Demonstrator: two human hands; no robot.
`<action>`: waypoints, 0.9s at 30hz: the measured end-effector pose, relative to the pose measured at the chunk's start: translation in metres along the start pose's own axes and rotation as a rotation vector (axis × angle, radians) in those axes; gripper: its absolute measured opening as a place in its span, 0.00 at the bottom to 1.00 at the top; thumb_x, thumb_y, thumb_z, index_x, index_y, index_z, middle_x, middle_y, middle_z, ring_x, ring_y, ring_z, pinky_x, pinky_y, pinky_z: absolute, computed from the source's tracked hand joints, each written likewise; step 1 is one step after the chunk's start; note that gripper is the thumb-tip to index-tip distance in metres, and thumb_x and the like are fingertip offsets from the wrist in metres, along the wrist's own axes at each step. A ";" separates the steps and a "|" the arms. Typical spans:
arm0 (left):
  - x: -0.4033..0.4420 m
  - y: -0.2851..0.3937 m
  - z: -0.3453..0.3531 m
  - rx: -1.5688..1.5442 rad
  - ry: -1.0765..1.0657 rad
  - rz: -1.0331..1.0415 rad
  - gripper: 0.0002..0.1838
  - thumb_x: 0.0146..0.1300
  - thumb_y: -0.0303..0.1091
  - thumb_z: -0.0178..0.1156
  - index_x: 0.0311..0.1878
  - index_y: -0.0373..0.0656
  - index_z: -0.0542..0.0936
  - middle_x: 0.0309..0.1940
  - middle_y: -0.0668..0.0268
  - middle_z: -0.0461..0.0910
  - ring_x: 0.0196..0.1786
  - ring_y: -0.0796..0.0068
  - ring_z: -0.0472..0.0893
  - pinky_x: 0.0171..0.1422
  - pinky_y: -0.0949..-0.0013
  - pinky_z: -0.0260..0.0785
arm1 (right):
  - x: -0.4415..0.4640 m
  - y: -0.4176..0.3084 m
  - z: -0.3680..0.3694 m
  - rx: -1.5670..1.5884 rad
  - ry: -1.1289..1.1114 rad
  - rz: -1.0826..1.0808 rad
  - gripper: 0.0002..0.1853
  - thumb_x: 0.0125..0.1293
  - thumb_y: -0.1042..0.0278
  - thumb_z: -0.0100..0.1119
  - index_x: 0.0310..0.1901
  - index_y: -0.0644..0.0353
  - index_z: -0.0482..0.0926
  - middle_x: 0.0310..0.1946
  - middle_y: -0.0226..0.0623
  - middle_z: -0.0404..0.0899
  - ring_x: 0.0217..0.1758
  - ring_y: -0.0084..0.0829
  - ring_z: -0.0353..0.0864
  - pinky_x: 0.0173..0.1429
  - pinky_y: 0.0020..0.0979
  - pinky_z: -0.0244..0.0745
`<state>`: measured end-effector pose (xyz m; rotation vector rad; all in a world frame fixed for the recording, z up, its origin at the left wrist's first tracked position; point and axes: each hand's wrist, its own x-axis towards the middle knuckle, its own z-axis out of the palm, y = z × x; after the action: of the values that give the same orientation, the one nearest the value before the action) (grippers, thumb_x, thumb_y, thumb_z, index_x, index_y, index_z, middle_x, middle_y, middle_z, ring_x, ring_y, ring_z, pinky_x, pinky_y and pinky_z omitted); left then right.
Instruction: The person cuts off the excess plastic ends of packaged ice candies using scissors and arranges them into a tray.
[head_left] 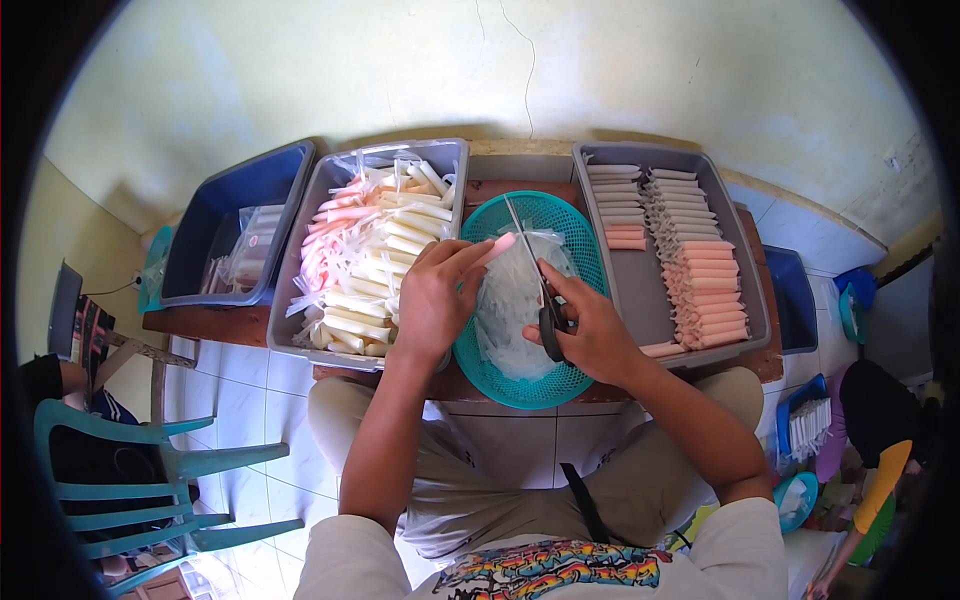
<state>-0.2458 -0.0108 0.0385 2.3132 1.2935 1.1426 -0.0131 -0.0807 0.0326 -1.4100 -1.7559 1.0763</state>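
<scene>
My left hand (437, 298) pinches a pink ice pop (499, 245) in a clear plastic tube, its end pointing to the right. In my right hand (592, 330) is a pair of scissors (549, 318) with black handles; the blades point up and lie just right of the ice pop's end. Below both hands stands a teal plastic basket (583, 222) holding clear plastic scraps (520, 325). On the left, a grey tray (456, 170) is heaped with pink and cream ice pops with loose plastic ends. The right grey tray (640, 285) holds trimmed ice pops in neat rows.
A dark blue bin (190, 235) with packets stands at the far left of the wooden table (235, 323). Another blue bin (793, 300) is beyond the right tray. A green plastic chair (190, 465) stands at lower left. At the right edge, another person (880, 485) sits near small tubs.
</scene>
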 end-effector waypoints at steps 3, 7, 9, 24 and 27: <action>0.000 0.003 -0.002 -0.001 -0.004 0.011 0.23 0.62 0.19 0.73 0.60 0.46 0.91 0.49 0.58 0.90 0.51 0.56 0.90 0.53 0.57 0.85 | 0.000 0.000 0.000 -0.005 0.002 -0.001 0.52 0.68 0.58 0.82 0.87 0.59 0.60 0.59 0.44 0.74 0.53 0.29 0.84 0.58 0.31 0.84; 0.000 0.000 0.002 -0.006 0.030 0.021 0.19 0.63 0.20 0.73 0.57 0.46 0.92 0.45 0.61 0.90 0.49 0.57 0.89 0.52 0.56 0.84 | 0.001 0.001 0.001 -0.048 0.004 0.013 0.52 0.69 0.57 0.81 0.87 0.60 0.60 0.59 0.44 0.75 0.53 0.29 0.84 0.60 0.32 0.83; 0.000 0.000 0.002 0.025 0.010 0.056 0.22 0.61 0.19 0.74 0.59 0.46 0.91 0.48 0.59 0.90 0.50 0.56 0.90 0.54 0.57 0.85 | 0.001 0.002 0.002 -0.056 -0.002 0.028 0.52 0.69 0.57 0.81 0.87 0.60 0.60 0.59 0.44 0.75 0.54 0.30 0.84 0.60 0.33 0.83; -0.001 0.003 0.002 0.059 -0.002 0.084 0.25 0.66 0.23 0.70 0.63 0.60 0.92 0.41 0.66 0.88 0.45 0.62 0.87 0.51 0.58 0.83 | 0.002 0.010 0.011 0.069 0.001 0.052 0.50 0.74 0.58 0.77 0.87 0.65 0.57 0.60 0.40 0.74 0.53 0.25 0.84 0.56 0.27 0.82; -0.001 0.002 0.003 0.067 0.000 0.094 0.24 0.66 0.24 0.70 0.63 0.59 0.92 0.40 0.66 0.88 0.44 0.63 0.87 0.50 0.58 0.83 | 0.002 0.017 0.015 0.041 0.012 0.029 0.49 0.74 0.58 0.76 0.87 0.65 0.56 0.57 0.39 0.73 0.53 0.24 0.83 0.56 0.27 0.82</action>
<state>-0.2428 -0.0126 0.0370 2.4457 1.2533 1.1444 -0.0191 -0.0800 0.0101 -1.4182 -1.7005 1.1107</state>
